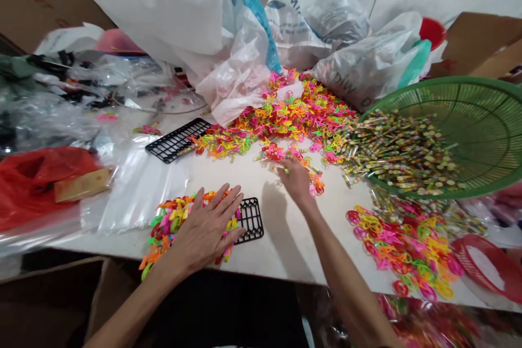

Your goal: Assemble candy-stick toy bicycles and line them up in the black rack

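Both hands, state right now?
Left hand: open, flat on plastic pieces, not gripping.
Right hand: fingers bunched beside loose pieces; cannot tell if holding anything.

Left hand (206,231) flat and palm down, fingers (218,201) splayed wide, wrist low. Left forearm (130,310) slanting in from the bottom edge. Right hand (296,182) farther forward, tilted on its edge, fingertips bunched toward the thumb and angled down; anything between them too small to tell. Right forearm (346,272) long and straight, reaching up from the lower right.
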